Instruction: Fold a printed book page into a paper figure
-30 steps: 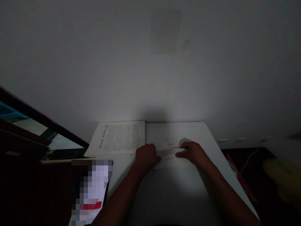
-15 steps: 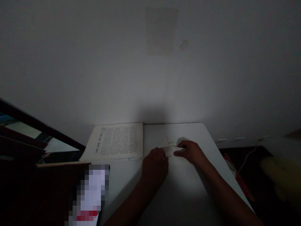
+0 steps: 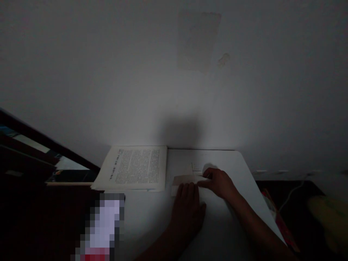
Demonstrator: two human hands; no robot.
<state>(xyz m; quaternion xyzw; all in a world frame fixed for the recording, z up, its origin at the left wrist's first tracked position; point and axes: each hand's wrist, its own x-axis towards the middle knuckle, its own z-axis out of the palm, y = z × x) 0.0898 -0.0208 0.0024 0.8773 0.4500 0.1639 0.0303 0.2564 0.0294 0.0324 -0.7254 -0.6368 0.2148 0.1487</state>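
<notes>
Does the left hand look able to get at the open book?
Probably yes: the left hand rests on the folded paper; the open book lies close beside it, only bare table between.

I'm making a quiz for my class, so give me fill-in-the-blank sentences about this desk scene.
1. The left hand and the right hand both touch a folded piece of ____.
2. The printed pages lie to the ____ of both hands.
3. The table has a ____ top.
Missing words: paper; left; white.
</notes>
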